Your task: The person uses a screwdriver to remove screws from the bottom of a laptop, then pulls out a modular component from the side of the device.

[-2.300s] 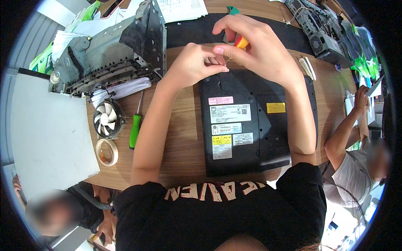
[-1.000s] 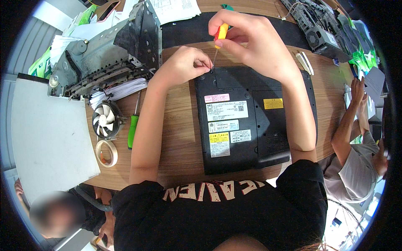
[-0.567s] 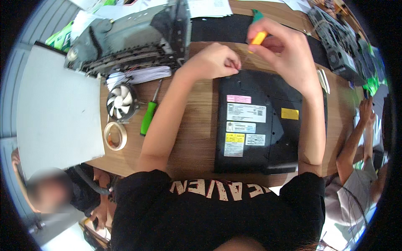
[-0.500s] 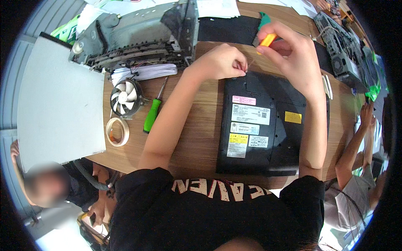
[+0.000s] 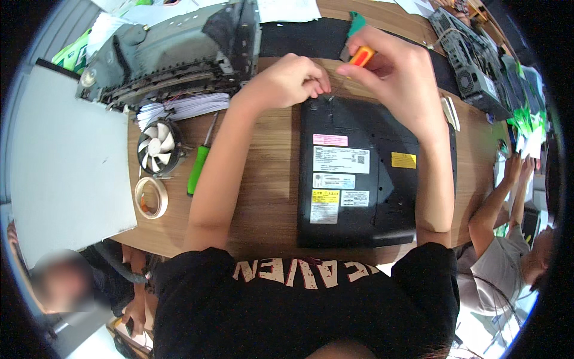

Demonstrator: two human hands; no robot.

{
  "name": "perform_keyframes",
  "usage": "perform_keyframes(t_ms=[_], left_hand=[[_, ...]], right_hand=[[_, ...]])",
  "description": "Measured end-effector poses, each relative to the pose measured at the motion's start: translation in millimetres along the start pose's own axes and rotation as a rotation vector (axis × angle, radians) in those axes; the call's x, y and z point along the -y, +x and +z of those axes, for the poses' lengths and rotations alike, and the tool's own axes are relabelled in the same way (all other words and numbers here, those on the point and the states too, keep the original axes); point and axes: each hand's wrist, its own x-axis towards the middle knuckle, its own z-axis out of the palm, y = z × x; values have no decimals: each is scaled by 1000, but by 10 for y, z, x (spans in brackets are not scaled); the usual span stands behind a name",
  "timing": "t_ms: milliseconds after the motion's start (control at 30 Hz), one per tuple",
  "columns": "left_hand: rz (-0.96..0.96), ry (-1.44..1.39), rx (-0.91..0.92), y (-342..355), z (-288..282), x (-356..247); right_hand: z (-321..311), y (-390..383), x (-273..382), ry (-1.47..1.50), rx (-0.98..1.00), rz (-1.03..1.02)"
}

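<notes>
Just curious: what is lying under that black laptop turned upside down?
The laptop lies on the wooden table, its stickered underside up. At its far edge the left hand and the right hand, holding an orange-handled screwdriver, cover the spot worked on.

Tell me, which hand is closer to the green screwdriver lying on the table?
The left hand. It rests at the laptop's top edge, up and to the right of the green screwdriver, not touching it. The right hand is farther right, holding an orange-handled screwdriver.
</notes>
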Motion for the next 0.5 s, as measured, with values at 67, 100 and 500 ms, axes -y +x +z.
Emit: perform_keyframes(t_ms=[67,100,500], left_hand=[[-70,-72,-16,13,9,-67],[-66,-68,-4,3,17,-101],[98,-92,-254,52,159,-86]], right_hand=[[7,4,-36,-85,-10,-64],[36,-2,-44,-59,-50,-97],[30,-21,50,-220,-20,23]])
